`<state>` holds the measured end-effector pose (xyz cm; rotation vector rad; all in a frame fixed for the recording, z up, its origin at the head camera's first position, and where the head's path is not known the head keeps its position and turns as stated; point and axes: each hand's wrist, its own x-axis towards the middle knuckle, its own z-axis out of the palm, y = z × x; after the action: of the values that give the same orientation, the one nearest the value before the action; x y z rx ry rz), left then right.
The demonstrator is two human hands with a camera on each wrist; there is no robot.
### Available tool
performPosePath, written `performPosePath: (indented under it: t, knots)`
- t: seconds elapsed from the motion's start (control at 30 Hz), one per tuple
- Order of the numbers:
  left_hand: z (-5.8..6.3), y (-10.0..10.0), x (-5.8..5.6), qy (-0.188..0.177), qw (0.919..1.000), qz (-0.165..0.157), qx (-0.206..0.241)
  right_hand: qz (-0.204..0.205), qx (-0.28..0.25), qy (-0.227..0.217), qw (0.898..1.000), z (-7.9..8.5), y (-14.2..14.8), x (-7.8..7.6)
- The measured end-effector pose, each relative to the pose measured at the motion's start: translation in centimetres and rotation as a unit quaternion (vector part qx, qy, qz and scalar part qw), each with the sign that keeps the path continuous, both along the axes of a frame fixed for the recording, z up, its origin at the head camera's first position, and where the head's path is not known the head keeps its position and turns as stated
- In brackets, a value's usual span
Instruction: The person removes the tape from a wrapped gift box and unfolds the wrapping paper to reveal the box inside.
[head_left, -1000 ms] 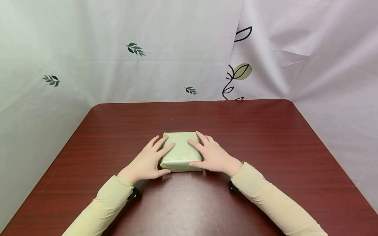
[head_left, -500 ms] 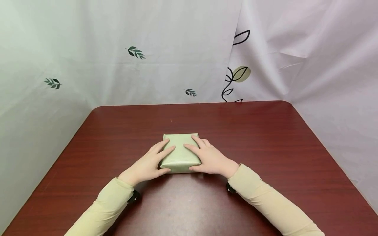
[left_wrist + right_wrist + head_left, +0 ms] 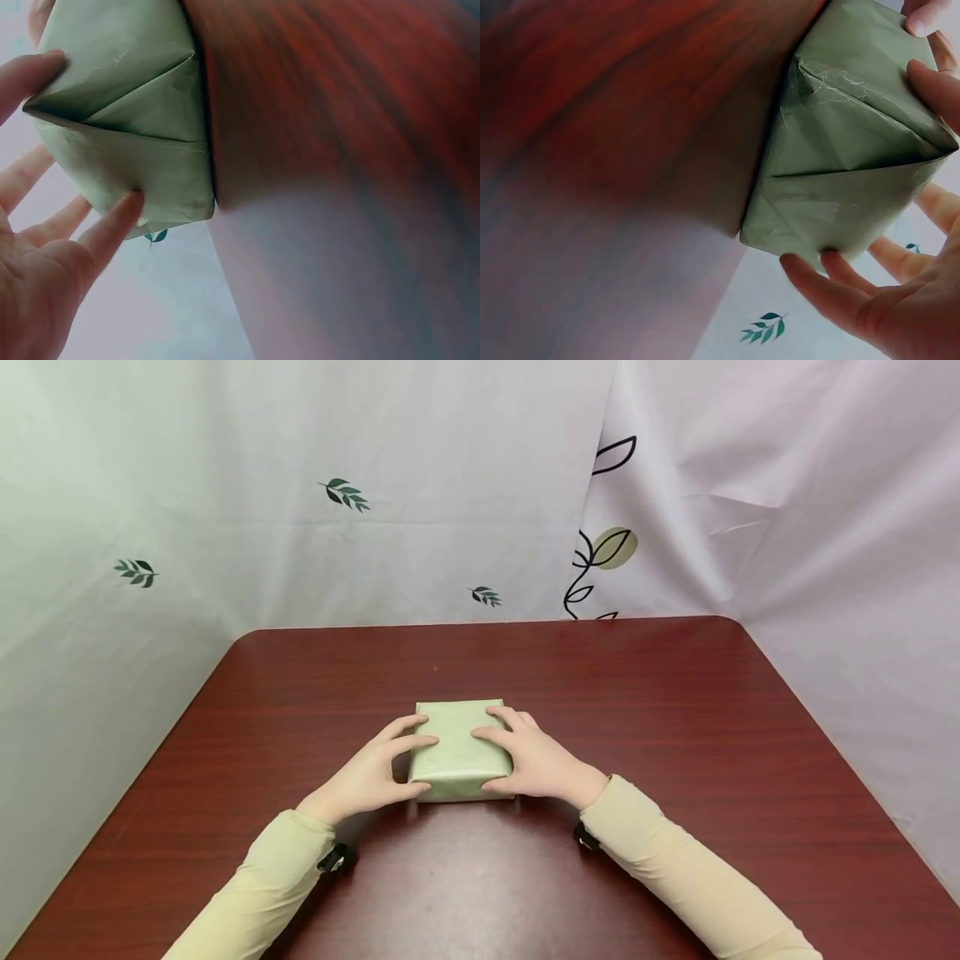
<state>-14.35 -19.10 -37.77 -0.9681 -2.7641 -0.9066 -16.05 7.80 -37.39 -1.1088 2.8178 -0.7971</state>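
White cloth (image 3: 420, 556) hangs behind and at both sides, cut off at the top. Below it lies a dark red, wood-grained table (image 3: 615, 668), glossy near the front, its near edge out of frame in the head view. Two cream sleeves (image 3: 273, 872) reach in from the bottom, cut off by the frame. Near the table's middle sits the parcel (image 3: 457, 752), pale green and wrapped, so its contents are hidden; its ends, scarcely visible in the head view, show creased, folded flaps (image 3: 847, 146) in the wrist views. Left hand (image 3: 369, 774) and right hand (image 3: 542, 762) hold it from either side, fingers spread and bent over the top, thumbs on the front face; in the wrist views some fingertips vanish behind it. Each wrist bears something black (image 3: 335, 857), too little shown to make out, and green leaf prints (image 3: 344, 491) dot the cloth behind
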Motion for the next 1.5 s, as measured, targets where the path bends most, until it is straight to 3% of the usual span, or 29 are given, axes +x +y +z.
performPosePath:
  t: [0.23, 0.43, 0.6, 0.73, 0.9, 1.03, 1.1, 1.33, 1.43, 1.5]
  knots:
    - [0.1, 0.2, -0.2, 0.009, 0.9997, -0.011, 0.019, -0.003, -0.035, -0.002, 0.999, 0.2, 0.1, -0.3]
    - [0.2, -0.2, -0.4, 0.033, 0.9969, -0.031, 0.064, 0.000, -0.073, -0.002, 0.997, 0.5, 0.5, -0.6]
    - [0.7, -0.6, -0.3, 0.035, 0.9908, -0.076, 0.106, 0.008, -0.139, -0.059, 0.988, 0.7, 1.0, -1.0]
    - [1.5, -0.6, 0.0, 0.039, 0.9917, -0.102, 0.069, 0.007, -0.193, -0.108, 0.975, 0.9, 1.4, -1.3]
    - [2.2, 0.0, 0.1, 0.097, 0.9897, -0.104, 0.008, 0.002, -0.231, -0.123, 0.965, 1.3, 1.9, -1.4]
    - [2.1, 0.3, -0.2, 0.157, 0.9821, -0.099, 0.034, 0.002, -0.250, -0.115, 0.961, 1.6, 1.9, -1.4]
    - [2.0, 0.2, -0.4, 0.166, 0.9797, -0.097, 0.055, 0.006, -0.258, -0.106, 0.960, 1.8, 2.1, -1.4]
    - [2.5, -0.3, -0.6, 0.092, 0.9825, -0.088, 0.136, 0.099, -0.291, -0.088, 0.947, 2.8, 4.4, -1.8]
    - [2.8, -0.4, -0.5, 0.041, 0.9780, -0.095, 0.181, 0.129, -0.262, -0.073, 0.954, 3.1, 5.2, -2.0]
    - [3.0, -0.3, -0.3, 0.004, 0.9728, -0.098, 0.210, 0.128, -0.239, -0.061, 0.960, 3.2, 5.3, -2.1]
